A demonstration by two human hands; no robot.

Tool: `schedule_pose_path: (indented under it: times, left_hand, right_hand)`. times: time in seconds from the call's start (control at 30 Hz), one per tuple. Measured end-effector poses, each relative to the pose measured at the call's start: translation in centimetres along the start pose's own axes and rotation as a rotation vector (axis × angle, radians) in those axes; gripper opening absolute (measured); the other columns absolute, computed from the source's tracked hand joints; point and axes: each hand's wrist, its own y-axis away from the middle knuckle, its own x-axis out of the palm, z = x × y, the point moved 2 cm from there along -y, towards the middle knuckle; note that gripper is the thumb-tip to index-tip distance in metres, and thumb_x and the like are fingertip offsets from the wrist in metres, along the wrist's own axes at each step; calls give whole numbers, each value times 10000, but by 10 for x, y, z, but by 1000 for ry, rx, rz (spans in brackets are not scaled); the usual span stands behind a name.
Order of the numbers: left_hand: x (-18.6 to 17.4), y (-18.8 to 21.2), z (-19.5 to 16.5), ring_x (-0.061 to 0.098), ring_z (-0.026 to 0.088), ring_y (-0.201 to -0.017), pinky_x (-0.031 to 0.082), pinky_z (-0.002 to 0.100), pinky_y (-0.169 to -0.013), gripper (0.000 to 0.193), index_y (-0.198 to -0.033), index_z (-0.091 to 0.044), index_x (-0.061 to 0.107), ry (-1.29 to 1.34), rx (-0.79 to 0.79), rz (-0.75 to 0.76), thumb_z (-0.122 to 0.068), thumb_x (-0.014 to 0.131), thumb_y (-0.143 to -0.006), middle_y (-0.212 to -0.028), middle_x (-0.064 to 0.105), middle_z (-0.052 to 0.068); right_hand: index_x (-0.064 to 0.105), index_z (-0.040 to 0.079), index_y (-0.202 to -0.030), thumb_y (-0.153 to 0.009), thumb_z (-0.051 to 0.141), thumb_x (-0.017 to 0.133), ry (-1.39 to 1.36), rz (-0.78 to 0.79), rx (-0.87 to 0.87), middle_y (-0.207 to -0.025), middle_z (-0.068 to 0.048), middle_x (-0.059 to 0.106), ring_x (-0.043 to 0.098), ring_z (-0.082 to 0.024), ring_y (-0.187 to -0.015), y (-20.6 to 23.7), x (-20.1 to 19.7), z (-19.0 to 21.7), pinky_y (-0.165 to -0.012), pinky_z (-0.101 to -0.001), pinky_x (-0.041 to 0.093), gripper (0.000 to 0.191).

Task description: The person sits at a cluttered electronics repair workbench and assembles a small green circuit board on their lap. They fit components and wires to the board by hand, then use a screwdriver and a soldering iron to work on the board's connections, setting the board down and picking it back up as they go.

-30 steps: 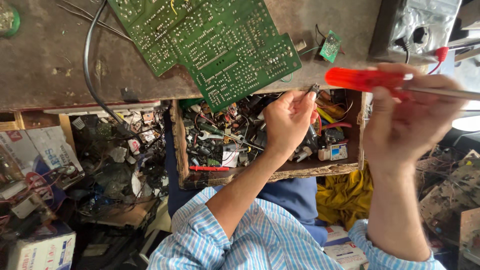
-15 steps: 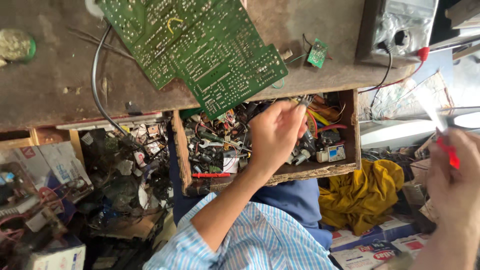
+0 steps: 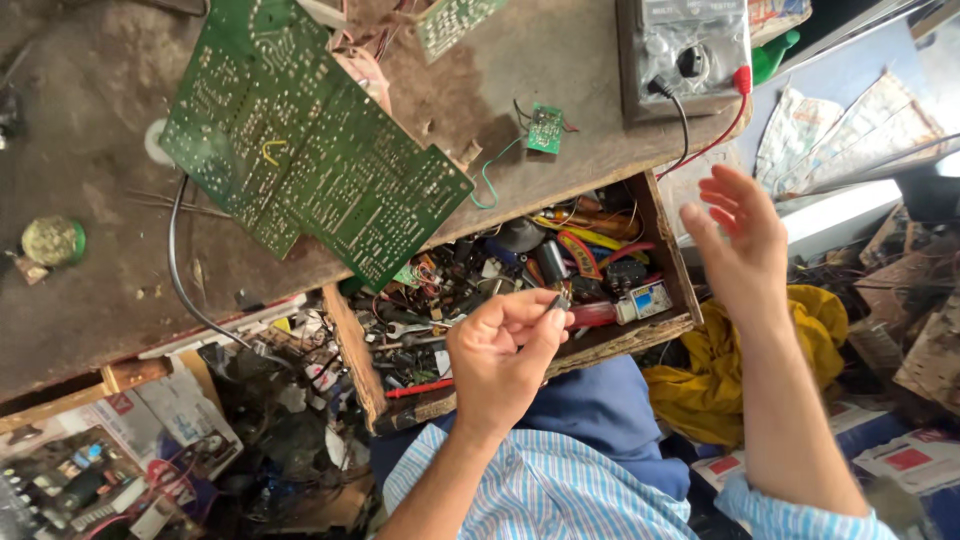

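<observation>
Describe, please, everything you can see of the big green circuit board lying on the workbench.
The big green circuit board lies flat on the worn wooden workbench, solder side up, its surface covered with pale traces and rows of tiny solder dots. It is roughly rectangular with a stepped outline, set at a slant. One corner juts past the bench edge above the open drawer of parts. A small yellow wire loop sits near its middle. A black cable runs from under its lower edge. Neither hand touches it.
</observation>
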Motion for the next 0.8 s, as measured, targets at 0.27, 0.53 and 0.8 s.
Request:
schedule_pose_path:
  times: [0.27, 0.53, 0.8]
  left_hand:
    - [37, -63, 3, 750, 165, -852, 642, 290, -753, 58, -980, 63, 629, 46, -129, 46, 90, 668, -948, -970, 723, 123]
    - [56, -89, -49, 686, 127, -764, 600, 282, -678, 123, -1095, 26, 630, 33, -106, -77, 23, 651, -974, -907, 688, 89]
    - [36, -24, -39, 660, 129, -774, 572, 279, -740, 275, -1264, 34, 660, 4, -158, -68, -41, 631, -1002, -906, 692, 69]
  right_hand:
    - [660, -9, -1108, -1045, 156, 748, -174, 140, 259, -1011, -26, 662, 586, -103, -978, -106, 11, -53, -867, -264, 469, 197]
    - [653, 4, -1049, -1075, 173, 715, 183, 69, 223, -857, -15, 614, 535, -78, -796, -76, -47, -70, -693, -237, 445, 182]
    - [691, 9, -1072, -1012, 224, 707, 366, 69, 526, -893, -113, 653, 589, -163, -750, 125, -75, -103, -700, -306, 487, 224]
